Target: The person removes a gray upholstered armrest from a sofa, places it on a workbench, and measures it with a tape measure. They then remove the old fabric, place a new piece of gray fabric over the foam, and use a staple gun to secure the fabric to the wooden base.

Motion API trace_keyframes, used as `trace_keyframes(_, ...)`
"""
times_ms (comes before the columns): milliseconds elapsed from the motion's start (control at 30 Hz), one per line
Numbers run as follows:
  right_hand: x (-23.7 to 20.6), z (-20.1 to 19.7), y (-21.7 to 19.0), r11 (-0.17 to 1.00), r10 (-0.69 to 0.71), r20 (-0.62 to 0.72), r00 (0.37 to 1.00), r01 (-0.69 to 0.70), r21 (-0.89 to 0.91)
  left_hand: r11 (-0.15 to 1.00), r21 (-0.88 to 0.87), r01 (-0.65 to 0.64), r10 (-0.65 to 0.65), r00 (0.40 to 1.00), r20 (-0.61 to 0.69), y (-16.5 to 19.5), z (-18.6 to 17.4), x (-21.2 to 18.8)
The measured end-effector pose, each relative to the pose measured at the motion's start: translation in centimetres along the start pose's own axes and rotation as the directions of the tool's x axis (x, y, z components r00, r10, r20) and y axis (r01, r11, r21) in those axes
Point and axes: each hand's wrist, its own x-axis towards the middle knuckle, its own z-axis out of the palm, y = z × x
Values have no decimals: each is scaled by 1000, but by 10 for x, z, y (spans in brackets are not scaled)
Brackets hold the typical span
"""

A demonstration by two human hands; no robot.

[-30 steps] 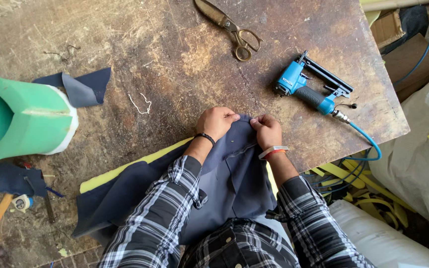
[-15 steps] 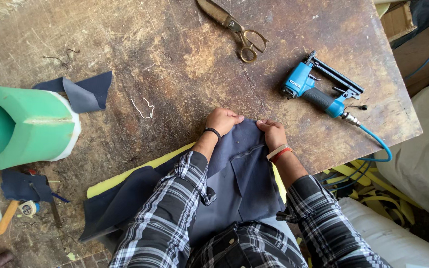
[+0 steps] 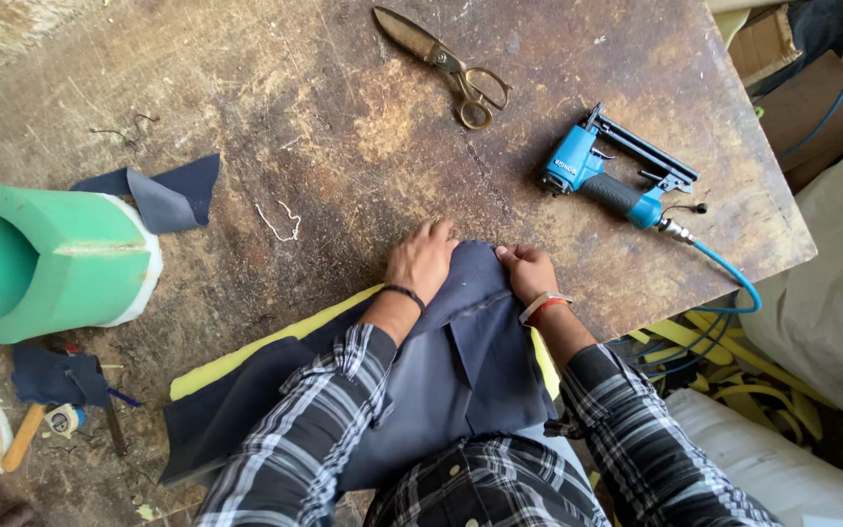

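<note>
Dark navy fabric [image 3: 461, 361] lies draped over a yellow foam piece [image 3: 275, 344] at the near edge of a worn wooden table [image 3: 343, 117]. My left hand [image 3: 423, 259] rests palm-down on the fabric's far edge, pressing it flat. Beside it my right hand [image 3: 527, 270] pinches the same fabric edge with its fingers curled. Both arms are in plaid sleeves.
A blue pneumatic stapler [image 3: 609, 178] with a blue hose [image 3: 734, 278] lies right of my hands. Large scissors [image 3: 446, 63] sit at the far side. A green foam cylinder [image 3: 46, 262] and a navy fabric scrap [image 3: 163, 195] lie left. White sacks [image 3: 831, 283] stand beside the table.
My hands have stayed on the fabric's far edge, shifting slightly; the left hand now lies flatter. The view moved a little.
</note>
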Motion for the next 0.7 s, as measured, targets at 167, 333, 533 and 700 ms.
trace_keyframes(167, 2, 5, -7, 998, -65, -29, 997, 64, -24, 816, 168, -553, 578, 793, -192, 5, 15, -28)
trace_keyframes(333, -44, -22, -19, 998, 12, -27, 1000, -14, -69, 882, -190, -431, 424, 902, -81, 5, 12, -31)
trace_keyframes(533, -163, -80, 46, 963, 144, 382, 913, -41, -265, 912, -85, -402, 395, 915, -81, 15, -2, -41)
trace_keyframes(700, -193, -74, 90, 975, 3, 188, 982, -45, 218, 866, -81, -493, 478, 865, -153, 9, 4, -45)
